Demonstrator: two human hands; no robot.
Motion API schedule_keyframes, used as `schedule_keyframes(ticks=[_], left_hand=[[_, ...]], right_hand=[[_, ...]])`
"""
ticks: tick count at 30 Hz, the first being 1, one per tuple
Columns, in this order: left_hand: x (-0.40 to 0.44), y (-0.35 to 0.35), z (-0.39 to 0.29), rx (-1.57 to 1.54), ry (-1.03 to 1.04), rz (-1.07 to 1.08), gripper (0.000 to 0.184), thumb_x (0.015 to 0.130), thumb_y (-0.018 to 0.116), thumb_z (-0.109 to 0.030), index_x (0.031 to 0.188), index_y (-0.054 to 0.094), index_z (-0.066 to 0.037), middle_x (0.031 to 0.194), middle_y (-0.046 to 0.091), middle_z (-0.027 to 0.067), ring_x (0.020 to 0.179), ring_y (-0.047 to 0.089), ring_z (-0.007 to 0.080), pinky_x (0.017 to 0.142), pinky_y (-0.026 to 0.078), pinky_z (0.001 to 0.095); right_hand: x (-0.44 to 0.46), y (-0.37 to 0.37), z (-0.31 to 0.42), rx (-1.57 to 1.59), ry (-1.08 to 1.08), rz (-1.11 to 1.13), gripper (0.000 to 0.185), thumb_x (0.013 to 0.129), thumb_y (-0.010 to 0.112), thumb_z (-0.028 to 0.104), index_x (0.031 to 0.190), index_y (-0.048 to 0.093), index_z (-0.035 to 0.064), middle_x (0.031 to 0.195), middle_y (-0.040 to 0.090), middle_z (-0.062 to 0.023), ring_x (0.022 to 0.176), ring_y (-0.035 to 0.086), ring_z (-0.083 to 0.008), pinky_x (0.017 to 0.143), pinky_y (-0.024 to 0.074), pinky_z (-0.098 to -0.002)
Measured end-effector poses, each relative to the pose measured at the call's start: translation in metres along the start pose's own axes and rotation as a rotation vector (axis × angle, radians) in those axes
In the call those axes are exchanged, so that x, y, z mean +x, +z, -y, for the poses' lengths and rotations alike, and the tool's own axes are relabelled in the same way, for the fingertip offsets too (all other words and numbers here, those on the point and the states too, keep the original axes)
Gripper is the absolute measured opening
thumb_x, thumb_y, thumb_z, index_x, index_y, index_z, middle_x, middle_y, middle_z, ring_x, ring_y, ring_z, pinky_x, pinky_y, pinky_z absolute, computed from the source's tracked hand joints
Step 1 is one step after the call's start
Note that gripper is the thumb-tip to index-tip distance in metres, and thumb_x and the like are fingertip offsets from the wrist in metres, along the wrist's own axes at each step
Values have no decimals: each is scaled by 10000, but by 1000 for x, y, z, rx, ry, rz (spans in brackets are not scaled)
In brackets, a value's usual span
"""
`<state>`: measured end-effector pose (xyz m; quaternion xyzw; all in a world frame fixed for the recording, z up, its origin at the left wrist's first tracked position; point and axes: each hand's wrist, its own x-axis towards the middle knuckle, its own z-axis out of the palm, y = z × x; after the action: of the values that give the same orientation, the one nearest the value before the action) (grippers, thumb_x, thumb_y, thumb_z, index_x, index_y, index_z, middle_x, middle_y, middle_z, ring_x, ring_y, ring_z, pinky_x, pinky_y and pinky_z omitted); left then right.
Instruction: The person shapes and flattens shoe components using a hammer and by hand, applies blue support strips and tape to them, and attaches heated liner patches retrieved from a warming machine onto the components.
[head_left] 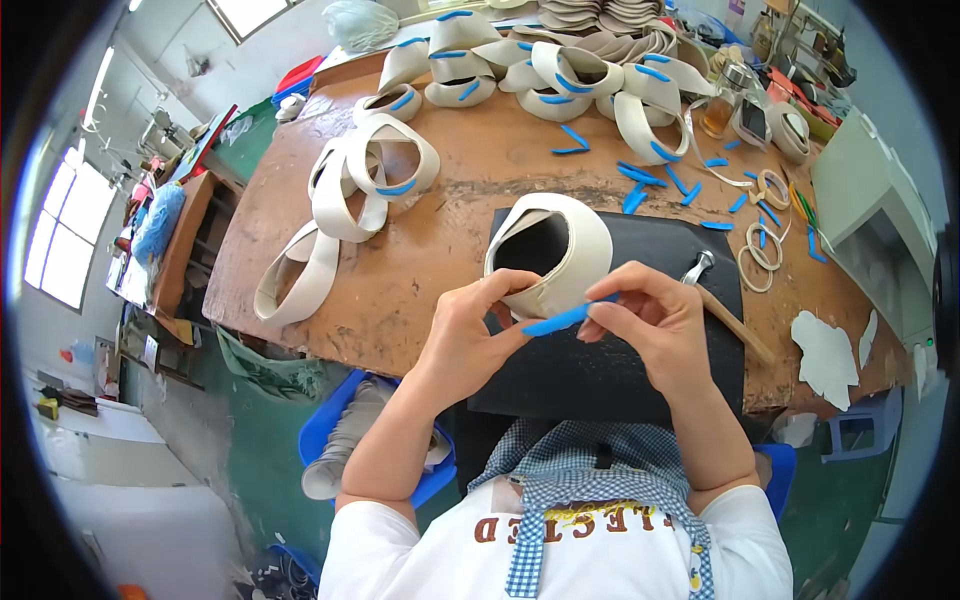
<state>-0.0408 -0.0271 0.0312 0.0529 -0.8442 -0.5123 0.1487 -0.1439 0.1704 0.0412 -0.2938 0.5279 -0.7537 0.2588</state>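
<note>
The right hand [655,322] pinches 1 blue strip [560,320] between thumb and fingertips, its grip narrow, near the strip's right end. The left hand [475,325] is closed on the near edge of a cream shoe upper [585,245], with the thumb close to the strip's other end; whether that thumb touches the strip, I cannot tell. The strip slants across in front of the upper, between the 2 hands. The upper stands with its opening toward the left, on a black mat [600,375] that lies along the near edge of the brown counter [450,235]. Just beside the right hand, a hammer [735,322] lies on the mat, its metal head pointing away from the person and its wooden handle reaching past the mat's right edge. Farther right are 2 pale scraps [825,360] and rolls of cream tape [760,257]. Beyond the mat, loose blue strips [640,176] are scattered over the counter. On the left side, more cream uppers [405,150] lean against each other in a curved row. Along the far side, a heap of uppers [460,65] carries blue pieces on the edges, with a glass jar of amber liquid [717,115] to its right.
</note>
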Motion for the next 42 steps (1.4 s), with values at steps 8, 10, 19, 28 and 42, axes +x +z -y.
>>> schedule_keyframes(ticks=[8,10,19,28,42], left_hand=[[2,2,-11,54,66,-2,380,762,798,-9,1120,673,-12,863,711,70,764,634,77,691,511,245],[3,0,-14,70,49,16,380,761,801,-15,1120,676,-13,860,710,69,756,630,76,687,512,246],[8,0,-18,52,42,46,371,767,798,-17,1120,684,-18,856,715,66,735,630,76,668,514,243],[11,0,-17,63,23,71,368,765,786,3,1118,683,12,876,725,92,817,684,107,739,554,264],[13,-9,-10,-79,-9,95,262,899,710,-42,1149,695,36,856,677,18,761,547,39,666,462,209]], right_hand=[[16,7,-15,-132,-18,-3,128,914,696,26,1038,682,-5,931,713,-62,860,690,-99,783,562,-237],[16,8,-15,-168,-35,-4,126,912,700,34,1032,685,-1,924,715,-58,854,690,-94,777,560,-235],[19,6,-15,-211,-53,-35,115,899,709,23,1011,695,3,932,712,-51,836,697,-95,767,566,-229],[22,3,-20,-240,-59,-12,117,888,716,16,1002,696,0,936,705,-48,835,692,-98,765,568,-236],[22,6,-16,-137,-10,-38,127,887,713,7,1011,688,-4,917,713,-57,832,702,-119,772,569,-244]])
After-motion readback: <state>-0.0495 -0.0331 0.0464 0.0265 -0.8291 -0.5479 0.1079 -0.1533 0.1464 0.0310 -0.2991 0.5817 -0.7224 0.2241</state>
